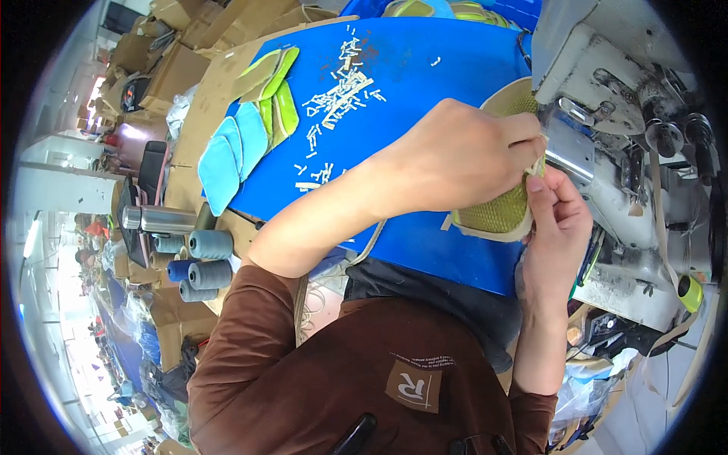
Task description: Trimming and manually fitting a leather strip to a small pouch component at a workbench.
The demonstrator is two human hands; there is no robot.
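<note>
An olive-green mesh pad point(493, 212) with a beige bound edge is held up at the right side of the blue tabletop, beside the sewing machine. Reaching across from the left, my left hand point(474, 155) pinches the pad's right edge, its fingers bent over it. Just below, my right hand point(557, 208) grips the same edge between thumb and fingers. The fingertips of both hands nearly meet there, and part of the pad is hidden behind my left hand.
A grey sewing machine point(614, 152) stands close on the right. Scattered pale scraps point(341, 98) lie on the blue tabletop point(425, 83). At its left edge are blue pads point(231, 155) and green pads point(280, 106). Thread spools point(211, 244) and a steel bottle point(159, 219) stand further left.
</note>
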